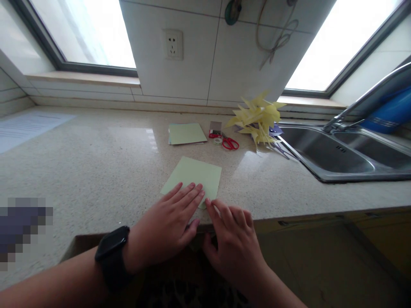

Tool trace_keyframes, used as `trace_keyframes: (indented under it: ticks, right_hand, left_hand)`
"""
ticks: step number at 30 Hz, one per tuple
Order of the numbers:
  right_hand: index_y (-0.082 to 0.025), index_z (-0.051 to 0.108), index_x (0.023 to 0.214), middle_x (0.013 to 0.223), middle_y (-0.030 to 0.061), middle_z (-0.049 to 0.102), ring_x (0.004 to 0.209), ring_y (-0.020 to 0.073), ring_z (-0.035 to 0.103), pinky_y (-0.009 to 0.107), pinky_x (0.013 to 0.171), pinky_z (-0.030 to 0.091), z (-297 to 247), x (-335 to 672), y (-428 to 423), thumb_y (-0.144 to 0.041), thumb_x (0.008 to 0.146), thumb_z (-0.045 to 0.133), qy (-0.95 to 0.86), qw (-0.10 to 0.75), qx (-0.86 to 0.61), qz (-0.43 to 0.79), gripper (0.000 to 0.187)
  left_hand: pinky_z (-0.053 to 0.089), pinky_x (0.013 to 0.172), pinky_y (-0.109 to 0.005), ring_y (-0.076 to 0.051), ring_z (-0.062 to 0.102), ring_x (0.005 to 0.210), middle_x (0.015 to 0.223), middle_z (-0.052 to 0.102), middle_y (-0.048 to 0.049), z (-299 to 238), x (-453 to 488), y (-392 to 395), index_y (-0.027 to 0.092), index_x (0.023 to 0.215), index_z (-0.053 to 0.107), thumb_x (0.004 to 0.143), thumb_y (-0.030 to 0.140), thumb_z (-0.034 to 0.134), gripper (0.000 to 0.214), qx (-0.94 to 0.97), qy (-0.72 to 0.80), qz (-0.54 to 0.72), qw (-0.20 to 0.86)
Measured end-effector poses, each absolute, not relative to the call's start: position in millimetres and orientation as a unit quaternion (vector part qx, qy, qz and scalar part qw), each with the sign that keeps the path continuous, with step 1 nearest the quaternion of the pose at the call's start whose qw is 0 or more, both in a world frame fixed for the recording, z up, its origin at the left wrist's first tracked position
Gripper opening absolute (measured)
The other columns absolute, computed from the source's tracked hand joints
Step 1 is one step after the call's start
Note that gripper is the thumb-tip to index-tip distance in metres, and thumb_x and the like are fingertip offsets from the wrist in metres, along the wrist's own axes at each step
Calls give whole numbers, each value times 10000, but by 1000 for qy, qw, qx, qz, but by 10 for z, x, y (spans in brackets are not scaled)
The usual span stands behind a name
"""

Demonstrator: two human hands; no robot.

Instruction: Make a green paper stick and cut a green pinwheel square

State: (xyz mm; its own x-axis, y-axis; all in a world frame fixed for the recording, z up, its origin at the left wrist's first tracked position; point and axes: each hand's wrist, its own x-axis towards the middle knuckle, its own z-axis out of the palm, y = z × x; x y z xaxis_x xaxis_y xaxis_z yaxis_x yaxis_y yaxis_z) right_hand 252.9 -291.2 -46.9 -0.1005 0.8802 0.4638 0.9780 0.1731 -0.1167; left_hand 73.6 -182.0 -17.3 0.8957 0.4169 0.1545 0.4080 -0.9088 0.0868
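A pale green square sheet of paper [198, 173] lies on the counter near its front edge, turned at an angle. My left hand [171, 214] rests flat on its near part, fingers stretched out and close together, covering some of the sheet. A dark watch is on that wrist. My right hand [233, 231] is at the counter's edge, its index fingertip touching by the paper's near corner. Its other fingers are bent, and the thumb hangs apart below the edge; nothing shows in its grasp. The near corner is partly hidden by my fingers.
Behind lies a stack of paper [188, 133]. Red-handled scissors [230, 143], a roll of tape [218, 140] and a small red packet [215, 129] are beside it. Yellow paper pinwheels [260, 117] stand next to the steel sink [327, 149]. A printed sheet [28, 128] is at left.
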Motion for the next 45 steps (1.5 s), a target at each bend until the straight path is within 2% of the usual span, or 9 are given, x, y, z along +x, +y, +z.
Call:
trace_keyframes:
  ticks: [4,8,15,22,28,36,45]
  right_hand:
    - [-129,520,1421,1301,100,649,1071,275,530,445,944,383,-445,2568,-2959,-199,891,586,-736,231,-630,-94,539]
    - [-141,541,1389,1302,87,660,1065,261,538,434,955,382,-466,2587,-2983,-152,911,553,-738,251,-618,-104,479]
    - [-166,560,1372,1314,69,659,1036,263,530,437,926,382,-513,2596,-2958,-179,902,597,-735,249,-622,-104,471]
    - [-168,606,1258,1254,71,677,1019,258,533,432,917,382,-519,2597,-2953,-157,911,574,-729,279,-618,-94,348]
    - [-140,564,1342,1246,100,671,1046,268,537,434,921,386,-548,2593,-2972,-151,913,568,-731,283,-612,-108,429]
    - [-137,621,1234,1213,103,694,1058,270,550,425,941,400,-552,2586,-2977,-128,922,561,-728,310,-601,-115,318]
    - [-143,618,1297,1251,94,689,1062,274,556,438,943,405,-578,2579,-3001,-141,928,562,-726,284,-614,-124,373]
  left_hand:
    - [259,1256,-420,-208,277,1523,1636,336,-61,-160,737,-1799,162,1559,347,1022,314,422,563,977,192,82,41]
    - [253,1259,-424,-211,275,1524,1637,332,-62,-158,738,-1803,153,1563,339,1021,313,422,571,977,197,75,41]
    - [245,1261,-420,-213,274,1525,1638,334,-62,-169,737,-1807,158,1561,344,1023,307,417,564,976,195,83,46]
    - [267,1252,-436,-225,295,1517,1628,354,-78,-140,746,-1803,147,1554,357,1014,311,430,569,976,198,75,49]
    - [258,1256,-434,-225,281,1522,1633,342,-75,-144,745,-1809,151,1551,363,1014,307,431,563,977,196,76,45]
    - [266,1253,-432,-220,282,1522,1641,327,-62,-159,741,-1807,163,1569,331,1014,318,426,584,976,202,75,39]
    - [267,1252,-429,-218,290,1519,1634,339,-65,-138,741,-1812,161,1560,350,1017,314,428,570,975,203,77,51]
